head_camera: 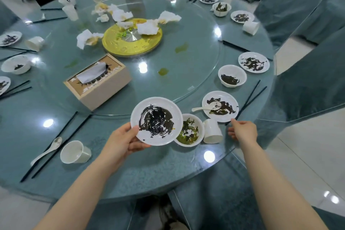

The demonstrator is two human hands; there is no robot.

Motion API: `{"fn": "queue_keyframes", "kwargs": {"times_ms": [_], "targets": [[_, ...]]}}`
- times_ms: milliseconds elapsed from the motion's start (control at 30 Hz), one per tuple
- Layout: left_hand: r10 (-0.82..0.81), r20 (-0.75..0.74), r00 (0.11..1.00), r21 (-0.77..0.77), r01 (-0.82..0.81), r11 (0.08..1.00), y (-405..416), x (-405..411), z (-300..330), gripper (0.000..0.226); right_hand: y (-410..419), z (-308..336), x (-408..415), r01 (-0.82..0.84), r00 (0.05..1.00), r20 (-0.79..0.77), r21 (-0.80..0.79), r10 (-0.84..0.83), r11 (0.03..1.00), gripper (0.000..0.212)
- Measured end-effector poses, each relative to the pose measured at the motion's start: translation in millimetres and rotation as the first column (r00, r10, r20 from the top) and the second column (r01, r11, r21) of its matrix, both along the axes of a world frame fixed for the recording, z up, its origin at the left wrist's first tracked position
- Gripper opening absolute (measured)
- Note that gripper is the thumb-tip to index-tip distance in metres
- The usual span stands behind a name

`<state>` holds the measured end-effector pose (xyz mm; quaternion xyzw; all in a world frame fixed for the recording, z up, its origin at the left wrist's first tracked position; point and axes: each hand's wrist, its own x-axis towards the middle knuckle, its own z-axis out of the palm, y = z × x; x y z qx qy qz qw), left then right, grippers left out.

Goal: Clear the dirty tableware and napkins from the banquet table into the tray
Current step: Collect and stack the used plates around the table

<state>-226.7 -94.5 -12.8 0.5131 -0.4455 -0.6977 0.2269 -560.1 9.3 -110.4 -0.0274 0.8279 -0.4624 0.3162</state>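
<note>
My left hand (122, 141) grips the near rim of a white plate smeared with black sauce (156, 120), held just above the round glass-topped table (130, 177). My right hand (242, 130) has its fingers apart and a fingertip at the near edge of a second dirty plate (220, 106) that carries a white spoon (207, 107). Between the hands sit a bowl with green residue (189, 130) and a tipped white cup (211, 131). Black chopsticks (250, 97) lie to the right of that plate. No tray is in view.
A tissue box (98, 80) and a gold centre disc (132, 40) sit on the glass turntable among crumpled napkins (119, 15). More dirty plates, bowls, cups and chopsticks ring the table. A cup (74, 152) and spoon (46, 150) lie front left. Covered chairs (306, 73) stand right.
</note>
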Motion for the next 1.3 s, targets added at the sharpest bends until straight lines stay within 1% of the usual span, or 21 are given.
{"fn": "queue_keyframes", "kwargs": {"times_ms": [133,200,300,400,500,600,667,767,833,900,967,1033,1100,1200,1300], "targets": [[0.025,0.012,1.000,0.000,-0.025,1.000,-3.7,6.4,1.8,0.021,-20.1,-10.3,-9.0,0.057,0.998,0.007,0.065,-0.057,0.996,0.029],[0.026,0.022,0.999,-0.007,-0.025,1.000,-4.8,10.1,3.7,0.021,-27.3,-10.8,-11.5,0.063,0.998,0.011,0.107,-0.065,0.992,0.027],[0.040,0.034,0.999,-0.013,-0.039,0.999,-6.2,14.4,5.1,0.021,-31.1,-9.9,-13.3,0.047,0.998,0.043,0.110,-0.052,0.993,0.021],[0.060,0.031,0.998,-0.011,-0.059,0.998,-5.5,15.5,3.5,0.021,-29.2,-8.9,-12.4,0.008,1.000,0.015,0.129,-0.010,0.992,0.018],[0.061,0.029,0.998,-0.002,-0.061,0.998,-2.5,15.1,0.8,0.021,-25.1,-4.7,-9.6,-0.038,0.996,-0.070,0.172,0.051,0.984,0.015],[0.041,0.023,0.999,0.001,-0.041,0.999,1.5,14.1,0.3,0.022,-22.6,-0.5,-8.2,-0.099,0.987,-0.110,0.176,0.119,0.979,0.013],[0.041,0.016,0.999,-0.002,-0.041,0.999,3.4,13.5,1.0,0.021,-22.8,1.8,-7.3,-0.113,0.981,-0.141,0.145,0.134,0.983,0.018],[0.052,0.013,0.999,-0.007,-0.052,0.999,5.2,14.1,3.6,0.021,-23.7,9.1,-3.4,-0.119,0.965,-0.232,0.040,0.125,0.992,0.031],[0.059,0.010,0.998,-0.007,-0.059,0.998,6.7,15.2,5.6,0.021,-25.0,13.5,0.6,-0.179,0.931,-0.320,0.016,0.175,0.984,0.036],[0.067,0.005,0.998,-0.009,-0.067,0.998,8.8,16.3,7.4,0.021,-25.6,15.6,4.2,-0.231,0.870,-0.437,0.042,0.226,0.972,0.040],[0.065,0.001,0.998,-0.016,-0.065,0.998,11.5,17.4,9.1,0.022,-24.6,16.7,7.5,-0.223,0.808,-0.542,0.080,0.230,0.972,0.042],[0.057,-0.005,0.998,-0.020,-0.057,0.998,14.6,18.5,10.4,0.022,-21.0,17.9,12.2,-0.210,0.765,-0.600,0.112,0.235,0.971,0.043],[0.052,-0.008,0.999,-0.023,-0.053,0.998,17.7,19.8,11.4,0.021,-16.0,16.4,16.0,-0.203,0.749,-0.619,0.128,0.238,0.971,0.043],[0.045,-0.012,0.999,-0.034,-0.046,0.998,22.8,22.4,13.1,0.021,-9.3,15.6,19.0,-0.151,0.798,-0.580,0.067,0.162,0.986,0.044],[0.044,-0.016,0.999,-0.040,-0.045,0.998,28.8,25.8,13.3,0.021,-1.3,18.5,22.2,-0.061,0.881,-0.472,-0.079,0.017,0.995,0.042]]}}
